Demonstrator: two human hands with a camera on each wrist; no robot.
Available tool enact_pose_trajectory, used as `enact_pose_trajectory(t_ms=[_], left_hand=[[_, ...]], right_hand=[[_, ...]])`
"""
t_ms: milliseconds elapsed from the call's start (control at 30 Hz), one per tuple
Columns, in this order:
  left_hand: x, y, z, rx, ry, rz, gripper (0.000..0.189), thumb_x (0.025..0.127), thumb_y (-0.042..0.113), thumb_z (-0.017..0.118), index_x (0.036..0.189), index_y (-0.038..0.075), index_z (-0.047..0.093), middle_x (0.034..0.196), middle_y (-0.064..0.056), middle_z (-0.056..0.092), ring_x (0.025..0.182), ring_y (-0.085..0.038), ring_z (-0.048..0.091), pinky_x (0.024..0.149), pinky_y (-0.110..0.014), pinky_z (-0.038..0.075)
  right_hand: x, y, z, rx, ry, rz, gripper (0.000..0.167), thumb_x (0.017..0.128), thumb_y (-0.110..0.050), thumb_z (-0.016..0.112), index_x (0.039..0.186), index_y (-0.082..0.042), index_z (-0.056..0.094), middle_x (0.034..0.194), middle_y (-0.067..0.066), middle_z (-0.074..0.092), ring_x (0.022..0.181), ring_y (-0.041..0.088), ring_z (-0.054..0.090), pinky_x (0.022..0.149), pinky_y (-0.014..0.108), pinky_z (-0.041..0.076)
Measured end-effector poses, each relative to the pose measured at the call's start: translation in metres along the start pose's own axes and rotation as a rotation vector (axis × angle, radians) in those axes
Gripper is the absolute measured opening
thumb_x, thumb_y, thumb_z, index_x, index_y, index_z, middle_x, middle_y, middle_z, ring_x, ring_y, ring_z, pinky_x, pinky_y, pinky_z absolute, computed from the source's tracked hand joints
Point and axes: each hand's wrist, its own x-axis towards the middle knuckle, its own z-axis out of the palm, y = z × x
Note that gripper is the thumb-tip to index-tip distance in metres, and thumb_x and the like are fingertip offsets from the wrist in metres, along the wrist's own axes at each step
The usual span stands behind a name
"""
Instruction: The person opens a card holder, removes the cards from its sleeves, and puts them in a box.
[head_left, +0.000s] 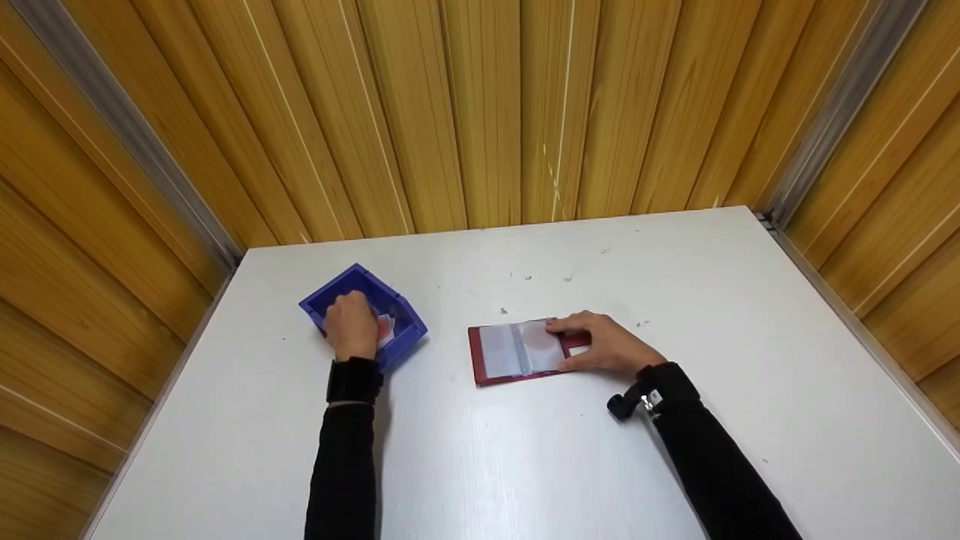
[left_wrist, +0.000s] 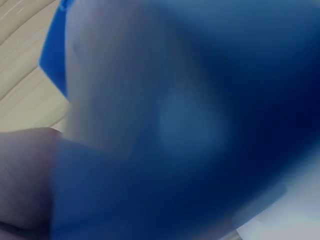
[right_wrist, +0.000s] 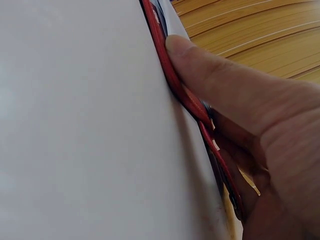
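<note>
A small red card holder [head_left: 475, 358] lies open on the table, showing clear plastic sleeves. My right hand [head_left: 611, 346] grips its right part, with the thumb at the near edge and fingers at the far edge. In the right wrist view, the thumb presses against the red cover [right_wrist: 172, 80]. My left hand [head_left: 351, 326] reaches down into a blue plastic box [head_left: 409, 341], its fingers hidden behind the back of the hand. Beside it in the box are cards [head_left: 385, 330] with a red patch. Blue plastic blurs most of the left wrist view; I cannot tell what the left fingers hold.
The white table [head_left: 495, 465] has small dark marks toward its far side. Yellow wood-look panels [head_left: 480, 112] rise behind it and on both sides. A small black camera [head_left: 621, 406] sticks out from the right wrist strap.
</note>
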Motion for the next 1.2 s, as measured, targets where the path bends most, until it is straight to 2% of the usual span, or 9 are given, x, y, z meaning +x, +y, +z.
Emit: enact_pose_trajectory(t_ms=[133,233,333,467,600,967,1100,1200], left_hand=[[-0.003,0.004,0.002,0.073,-0.012,-0.01,0.021,0.079,0.01,0.08,0.094,-0.006,0.078,0.098,-0.031,0.074,0.09,-0.048,0.073,0.076,-0.057,0.059],[-0.005,0.006,0.005,0.125,-0.035,-0.022,0.03,0.081,0.016,0.082,0.099,-0.007,0.077,0.098,-0.03,0.075,0.09,-0.046,0.074,0.076,-0.056,0.06],[-0.007,0.008,0.007,0.162,-0.062,-0.034,0.032,0.086,0.02,0.08,0.101,-0.007,0.077,0.098,-0.029,0.075,0.09,-0.044,0.075,0.076,-0.055,0.06],[-0.008,0.011,0.01,0.184,-0.078,-0.041,0.024,0.093,0.014,0.068,0.102,-0.006,0.077,0.099,-0.028,0.076,0.091,-0.044,0.075,0.075,-0.054,0.06],[-0.008,0.014,0.012,0.207,-0.116,-0.044,0.024,0.096,0.01,0.06,0.105,-0.005,0.077,0.102,-0.027,0.075,0.093,-0.043,0.074,0.074,-0.054,0.061],[-0.005,0.015,0.013,0.243,-0.188,-0.045,0.031,0.1,0.02,0.062,0.11,-0.005,0.077,0.107,-0.025,0.076,0.099,-0.04,0.074,0.078,-0.051,0.06],[-0.005,0.014,0.014,0.256,-0.239,-0.049,0.031,0.102,0.018,0.057,0.112,-0.004,0.076,0.112,-0.025,0.075,0.103,-0.04,0.073,0.08,-0.051,0.06],[-0.005,0.013,0.015,0.258,-0.253,-0.051,0.03,0.102,0.016,0.057,0.113,-0.004,0.076,0.113,-0.025,0.075,0.104,-0.04,0.073,0.08,-0.051,0.06]], right_hand=[[-0.001,0.0,0.0,-0.004,-0.001,-0.007,0.067,0.079,-0.035,0.091,0.14,-0.022,0.067,0.144,-0.001,0.062,0.128,0.022,0.055,0.11,0.044,0.044],[-0.001,0.0,0.001,-0.004,0.0,-0.007,0.067,0.078,-0.034,0.092,0.139,-0.022,0.067,0.143,-0.001,0.062,0.128,0.022,0.055,0.11,0.043,0.045],[-0.001,0.001,0.001,-0.003,0.002,-0.003,0.067,0.078,-0.035,0.092,0.139,-0.023,0.067,0.142,-0.002,0.063,0.126,0.021,0.056,0.109,0.04,0.045],[0.0,0.0,0.001,-0.01,0.001,-0.005,0.066,0.079,-0.034,0.091,0.139,-0.023,0.068,0.143,-0.003,0.063,0.126,0.02,0.056,0.109,0.038,0.045],[0.0,-0.001,-0.001,-0.022,-0.001,-0.016,0.065,0.079,-0.032,0.091,0.138,-0.022,0.068,0.145,-0.004,0.062,0.129,0.021,0.056,0.111,0.041,0.044],[0.0,0.001,-0.001,-0.002,0.0,-0.02,0.065,0.079,-0.032,0.092,0.138,-0.022,0.068,0.147,-0.005,0.061,0.131,0.021,0.055,0.112,0.044,0.044],[0.001,0.001,0.0,0.005,-0.001,-0.018,0.065,0.079,-0.033,0.092,0.138,-0.021,0.068,0.147,-0.003,0.061,0.131,0.022,0.055,0.112,0.045,0.044],[0.001,0.001,0.0,0.001,-0.002,-0.013,0.065,0.079,-0.034,0.091,0.138,-0.022,0.068,0.146,-0.002,0.062,0.13,0.023,0.055,0.111,0.045,0.044]])
